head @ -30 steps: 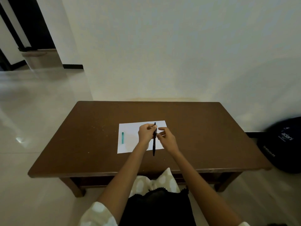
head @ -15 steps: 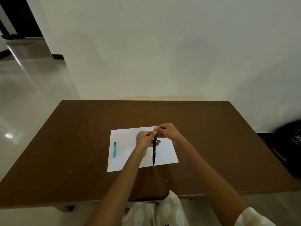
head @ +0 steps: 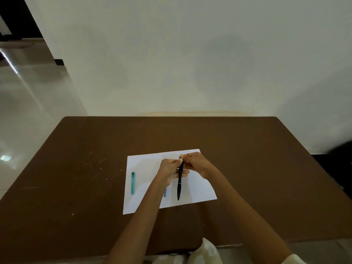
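Above the paper [head: 144, 161] by the table's [head: 247, 168] near edge, the left hand [head: 169, 171] is gripping the barrel of the black pen [head: 179, 185], while the right hand [head: 196, 164], having shifted up to its top end, is pinching there, probably clicking it ready for writing.

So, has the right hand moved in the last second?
Yes. The right hand has slid away from the person, from the middle of the black pen to its top end, nearer the far edge of the white paper.
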